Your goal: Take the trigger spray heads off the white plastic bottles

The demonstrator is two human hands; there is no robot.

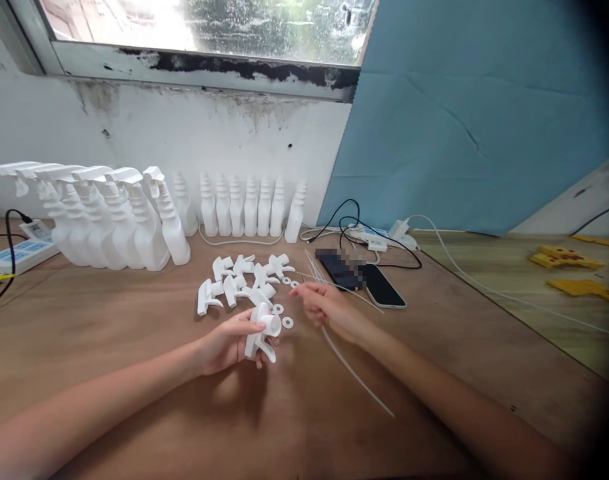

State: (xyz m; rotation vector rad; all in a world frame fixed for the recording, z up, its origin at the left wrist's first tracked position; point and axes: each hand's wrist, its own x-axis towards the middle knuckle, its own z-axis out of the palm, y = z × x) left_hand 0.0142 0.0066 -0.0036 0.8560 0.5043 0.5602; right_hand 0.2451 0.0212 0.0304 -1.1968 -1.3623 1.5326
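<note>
brown table | white bottles | spray heads | washers | phones

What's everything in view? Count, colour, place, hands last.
Bottles with spray heads: about six, white, back left
Bottles without heads: about eight, white, back centre
Loose spray heads: seven, white, centre
Washers: at least four, white, beside the heads
Phones: two, dark screens, right of centre
Loose tubes: several, white, beside the phones
Power strips: two, white and blue, left and back right
Cables: several, black and white, left and back right
Flat pieces: several, yellow, far right
Tabletops: two, brown in front, pale wood right
Wall: white, behind
Window: one, pale frame, top
Sheet: one, blue, back right
Left hand: one, holding a white spray head
Right hand: one, holding a white tube
</note>
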